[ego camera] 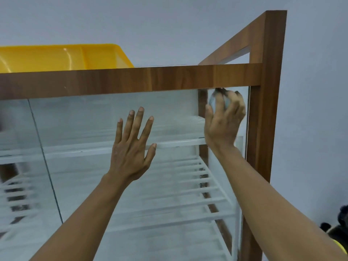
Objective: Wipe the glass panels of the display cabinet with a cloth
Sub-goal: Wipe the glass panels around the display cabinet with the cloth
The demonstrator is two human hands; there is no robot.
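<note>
The display cabinet has a brown wooden frame [131, 80] and a front glass panel [84, 125] with white slatted shelves behind it. My left hand [131, 147] lies flat on the glass, fingers spread, holding nothing. My right hand [224, 119] is at the panel's top right corner, just under the top rail, fingers curled over a small bunched grey cloth [216, 99] pressed against the glass. Most of the cloth is hidden under the fingers.
A yellow plastic tub [66, 57] sits on the cabinet's top at the left. A vertical seam [43, 151] divides the glass at the left. A grey wall stands behind. Something dark [339, 221] lies on the floor at the lower right.
</note>
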